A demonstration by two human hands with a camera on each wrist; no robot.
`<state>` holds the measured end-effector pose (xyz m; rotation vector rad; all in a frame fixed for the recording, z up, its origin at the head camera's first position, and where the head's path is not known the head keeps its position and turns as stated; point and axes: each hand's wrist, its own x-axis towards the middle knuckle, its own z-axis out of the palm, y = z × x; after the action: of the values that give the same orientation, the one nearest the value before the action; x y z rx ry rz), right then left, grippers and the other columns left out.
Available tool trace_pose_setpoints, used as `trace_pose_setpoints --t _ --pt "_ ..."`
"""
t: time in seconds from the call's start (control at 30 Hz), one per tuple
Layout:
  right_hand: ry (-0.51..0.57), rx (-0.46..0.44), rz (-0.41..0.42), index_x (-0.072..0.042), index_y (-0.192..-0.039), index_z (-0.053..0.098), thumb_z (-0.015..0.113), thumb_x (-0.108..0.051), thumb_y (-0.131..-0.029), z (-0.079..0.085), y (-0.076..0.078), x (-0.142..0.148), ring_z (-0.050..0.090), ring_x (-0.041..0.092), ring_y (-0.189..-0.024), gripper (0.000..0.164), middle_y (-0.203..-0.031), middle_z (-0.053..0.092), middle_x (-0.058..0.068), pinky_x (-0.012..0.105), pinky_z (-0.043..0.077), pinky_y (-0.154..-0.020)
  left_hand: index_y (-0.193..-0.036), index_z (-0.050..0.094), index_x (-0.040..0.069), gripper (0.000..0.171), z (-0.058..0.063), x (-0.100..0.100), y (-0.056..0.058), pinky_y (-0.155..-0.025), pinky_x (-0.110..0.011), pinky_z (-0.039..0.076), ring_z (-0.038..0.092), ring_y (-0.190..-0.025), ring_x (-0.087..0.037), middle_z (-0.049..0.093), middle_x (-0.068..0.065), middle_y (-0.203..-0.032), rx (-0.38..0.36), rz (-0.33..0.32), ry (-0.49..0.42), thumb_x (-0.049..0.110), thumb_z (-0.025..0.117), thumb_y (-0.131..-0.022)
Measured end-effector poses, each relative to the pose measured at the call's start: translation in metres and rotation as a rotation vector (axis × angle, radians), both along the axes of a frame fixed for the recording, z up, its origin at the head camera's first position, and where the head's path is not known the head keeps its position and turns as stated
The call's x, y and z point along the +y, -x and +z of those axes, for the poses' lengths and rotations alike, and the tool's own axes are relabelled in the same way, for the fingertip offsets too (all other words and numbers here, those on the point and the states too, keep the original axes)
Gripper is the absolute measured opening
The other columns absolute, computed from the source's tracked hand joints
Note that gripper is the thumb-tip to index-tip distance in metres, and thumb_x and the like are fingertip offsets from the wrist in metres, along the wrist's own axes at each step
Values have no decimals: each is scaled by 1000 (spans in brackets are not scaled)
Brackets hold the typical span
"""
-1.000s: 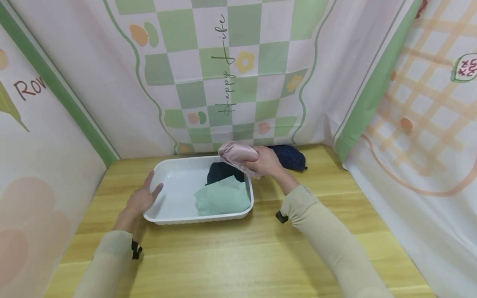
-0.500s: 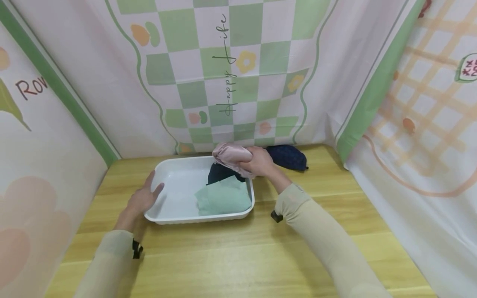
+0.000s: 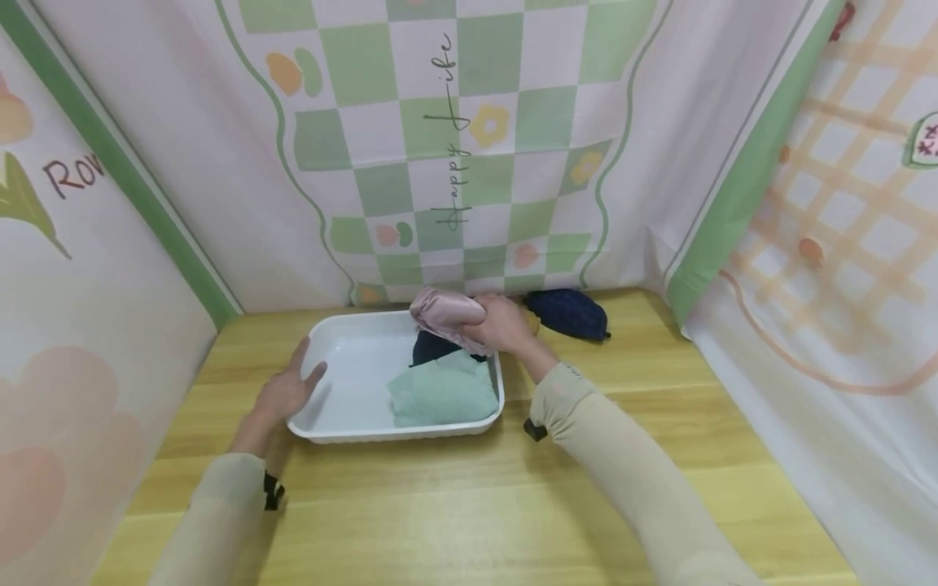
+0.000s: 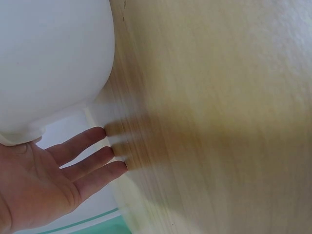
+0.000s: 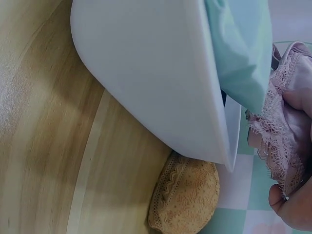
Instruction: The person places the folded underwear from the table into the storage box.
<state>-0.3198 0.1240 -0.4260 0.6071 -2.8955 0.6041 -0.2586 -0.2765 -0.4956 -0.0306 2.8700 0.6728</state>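
Note:
My right hand point(image 3: 506, 325) grips a folded pink bra point(image 3: 447, 313) with lace trim above the back right corner of a white tray point(image 3: 348, 378). In the right wrist view, thumb and fingers pinch its satin and lace edge. Under it in the tray sits a dark cloth item point(image 3: 431, 348), partly covered. A mint green folded cloth point(image 3: 443, 392) lies in the front right part. At the tray's left end my left hand point(image 3: 286, 395) touches the rim. Its visible fingers point(image 4: 92, 183) are stretched out in the left wrist view; the thumb is hidden there.
Right of the tray, by the back curtain, lies a folded navy bra-like item point(image 3: 567, 315). Beside it is a tan lace bra cup point(image 5: 185, 195), mostly behind my right hand in the head view. Patterned curtains point(image 3: 484, 187) enclose the wooden table point(image 3: 440, 505).
My right hand has carried the pink bra left and slightly lower, further over the tray. A bit of the tan item now shows behind the hand. My left hand stays at the rim.

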Motion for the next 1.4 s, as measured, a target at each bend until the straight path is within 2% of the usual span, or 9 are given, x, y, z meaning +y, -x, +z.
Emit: trace_pose_setpoints --t 0.1,0.33,0.5,0.7,0.8,0.93,1.17,1.4 --pt "0 -12 -4 -10 -119 69 70 -43 -88 -2 -1 -2 67 32 -107 45 -114 72 11 46 54 -94 -161 -12 18 81 -1 1 -1 -100 -68 43 48 -123 -63 34 -39 -150 0 2 -4 65 19 -102" --pt "-2 -60 -27 -13 -109 69 71 -46 -87 -9 0 -11 64 30 -102 39 -107 72 6 46 52 -91 -160 -14 20 82 -1 3 -3 -102 -69 41 45 -127 -63 32 -39 -152 -14 8 -9 67 19 -102" --pt "-50 -75 -36 -13 -112 69 71 -48 -88 -14 0 -16 62 29 -103 42 -110 71 7 46 51 -93 -159 -16 21 84 -2 5 -4 -104 -70 40 43 -128 -63 29 -38 -153 -16 4 -9 71 15 -99" --pt "-195 -89 -45 -12 -131 64 75 -53 -81 -18 -2 -14 57 32 -121 65 -127 67 11 47 44 -108 -159 -16 21 86 -1 7 -3 -102 -69 42 44 -128 -63 28 -38 -154 -19 6 -11 73 14 -98" --pt "-214 -103 -41 -13 -139 59 77 -58 -76 -21 -3 -10 52 33 -130 80 -137 62 12 47 38 -115 -160 -15 20 85 1 7 -3 -101 -68 43 45 -127 -62 29 -38 -153 -23 7 -12 72 15 -99" --pt "-196 -102 -49 -14 -142 56 75 -65 -75 -21 -1 -5 48 34 -135 86 -143 58 12 49 36 -116 -160 -15 20 84 4 6 -2 -100 -69 43 44 -128 -62 29 -38 -153 -24 11 -11 70 16 -100" --pt "-89 -143 -93 -14 -140 58 69 -58 -84 -21 -1 -1 49 32 -136 72 -142 60 8 49 32 -119 -159 -16 21 81 4 3 -2 -104 -71 39 41 -130 -63 28 -37 -154 -27 12 -12 66 18 -102" --pt "2 -156 -88 -12 -137 59 63 -59 -90 -19 -2 2 55 31 -129 66 -135 64 9 46 41 -113 -159 -19 22 81 3 2 -3 -103 -70 40 43 -128 -63 29 -38 -153 -25 9 -14 66 18 -102"
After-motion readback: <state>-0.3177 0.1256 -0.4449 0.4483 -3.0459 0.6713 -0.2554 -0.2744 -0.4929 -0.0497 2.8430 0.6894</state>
